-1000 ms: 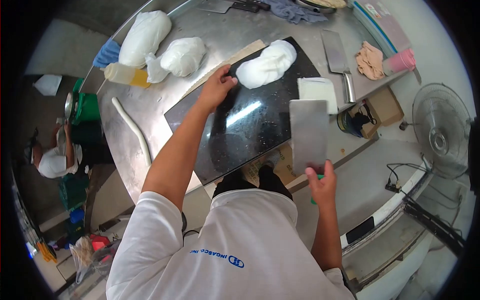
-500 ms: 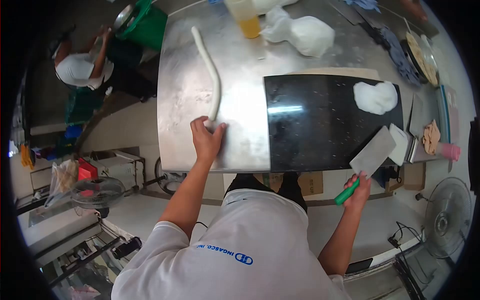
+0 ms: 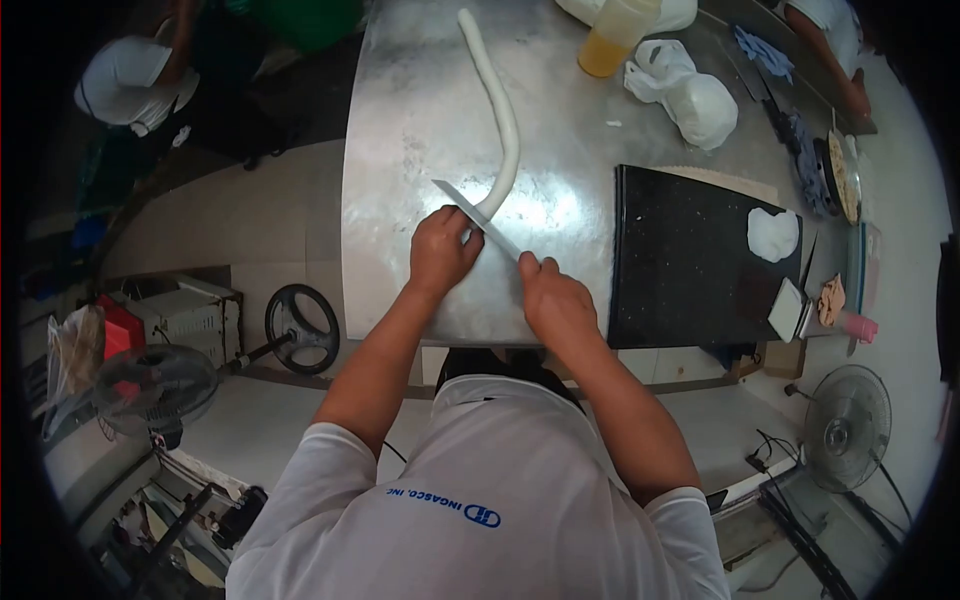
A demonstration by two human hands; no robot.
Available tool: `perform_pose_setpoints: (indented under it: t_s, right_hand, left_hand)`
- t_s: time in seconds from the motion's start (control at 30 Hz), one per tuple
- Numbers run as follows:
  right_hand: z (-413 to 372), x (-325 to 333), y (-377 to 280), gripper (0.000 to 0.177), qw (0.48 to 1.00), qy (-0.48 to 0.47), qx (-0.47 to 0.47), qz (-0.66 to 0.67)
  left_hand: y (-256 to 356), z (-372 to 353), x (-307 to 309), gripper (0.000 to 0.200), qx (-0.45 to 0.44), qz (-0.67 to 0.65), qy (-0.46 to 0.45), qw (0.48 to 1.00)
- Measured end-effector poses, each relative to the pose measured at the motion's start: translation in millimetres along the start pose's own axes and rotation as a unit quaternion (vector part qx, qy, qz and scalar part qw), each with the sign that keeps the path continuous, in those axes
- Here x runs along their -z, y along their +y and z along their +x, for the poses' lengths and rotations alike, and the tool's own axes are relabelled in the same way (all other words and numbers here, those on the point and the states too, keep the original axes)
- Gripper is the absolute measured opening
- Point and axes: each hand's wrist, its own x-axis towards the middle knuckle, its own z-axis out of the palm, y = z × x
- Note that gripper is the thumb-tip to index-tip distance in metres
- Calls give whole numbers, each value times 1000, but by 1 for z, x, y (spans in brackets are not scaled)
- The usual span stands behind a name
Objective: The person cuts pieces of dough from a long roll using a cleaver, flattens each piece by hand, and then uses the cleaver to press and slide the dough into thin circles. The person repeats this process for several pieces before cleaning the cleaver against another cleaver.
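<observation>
A long white rope of dough [image 3: 506, 120] lies on the metal table, curving from the far edge down to my hands. My left hand [image 3: 441, 252] is closed at its near end, fingers curled about the tip. In my right hand [image 3: 560, 308] is a cleaver [image 3: 497, 236], its handle hidden in the grip. The blade stands edge-down across the dough, right beside my left fingertips.
To the right a black board [image 3: 690, 260] carries a white dough lump [image 3: 773, 235]. A bottle of yellow liquid [image 3: 605, 45] and a tied white plastic bag [image 3: 700, 108] stand at the back. Other people are at the far left and far right.
My right hand has brought the cleaver from the board's right side over to the dough rope's near end. My left hand has closed on that end. The view has shifted left.
</observation>
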Motion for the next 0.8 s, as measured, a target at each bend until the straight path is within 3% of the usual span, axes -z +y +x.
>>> perform_pose_setpoints:
  t_s: [0.13,0.2,0.27,0.3,0.37,0.4,0.43,0.47,0.5,0.53,0.57,0.67,0.73,0.8]
  right_hand:
    - [-35,-1,21,18,997,7,-46,66]
    - [-76,-13,46,19,989,-1,-111,98]
    - [-128,-27,70,21,965,23,-150,213]
    - [-154,-31,79,21,963,34,-162,214]
    - [-212,-40,92,25,890,49,-255,375]
    - [-238,-48,97,25,886,56,-260,379]
    - [-264,-56,102,28,847,118,-282,434]
    - [-285,-62,111,30,800,182,-301,486]
    - [-306,-64,122,30,793,193,-304,491]
    - [-327,-61,132,31,766,209,-346,499]
    - [-349,-58,142,32,736,221,-390,507]
    - [-365,-25,189,34,667,413,-337,521]
    - [-337,10,234,34,595,511,-321,531]
    - [-295,-3,306,33,559,558,-351,503]
  left_hand:
    - [5,6,6,26,80,-75,-11,994]
    - [-14,15,-3,20,56,-100,-33,993]
    - [19,38,8,34,122,-10,-91,988]
    - [32,44,-4,34,108,-14,-97,989]
    - [68,48,-29,45,-24,-2,-143,989]
    - [102,49,-42,43,-157,20,-192,969]
    - [119,40,-75,44,-264,8,-216,940]
    - [162,38,-86,45,-288,-18,-302,909]
    - [190,34,-107,36,-344,69,-395,849]
    - [206,17,-128,50,-422,113,-300,848]
    - [218,11,-152,58,-415,122,-317,844]
    - [266,23,-187,69,-425,149,-359,818]
    - [286,30,-203,72,-436,169,-381,798]
    - [292,34,-213,74,-461,153,-381,787]
